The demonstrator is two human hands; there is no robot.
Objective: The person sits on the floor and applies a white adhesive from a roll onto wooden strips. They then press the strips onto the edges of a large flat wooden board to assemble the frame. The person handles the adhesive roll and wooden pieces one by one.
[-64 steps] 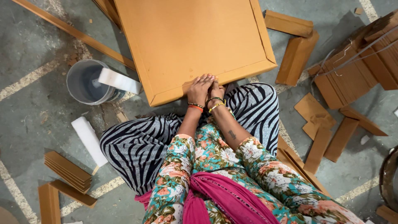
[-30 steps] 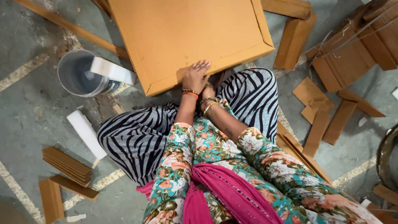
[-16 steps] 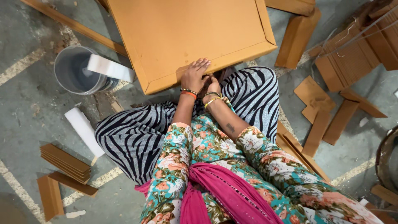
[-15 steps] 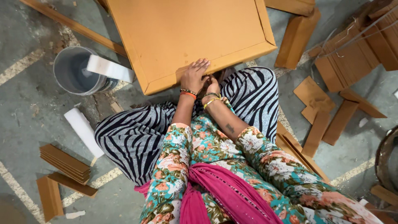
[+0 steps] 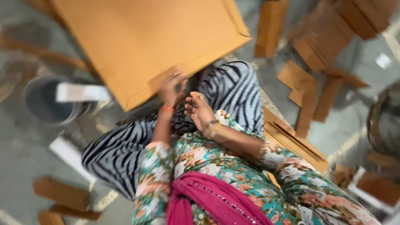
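Left hand (image 5: pixel 171 88) fingers curled on the near edge of the big orange envelope (image 5: pixel 137 46), gripping it; right hand (image 5: pixel 199 110) just beside, open, palm up, empty.

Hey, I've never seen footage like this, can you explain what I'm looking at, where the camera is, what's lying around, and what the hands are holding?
The camera sits on a person's head and looks down at their own lap and hands; they sit on a concrete floor. The picture is blurred. The left hand touches the near edge of a large brown envelope. The right hand is open, palm up, holding nothing. Around them lie brown cardboard pieces, a grey bucket with a white strip across its rim, and a white slab on the floor.
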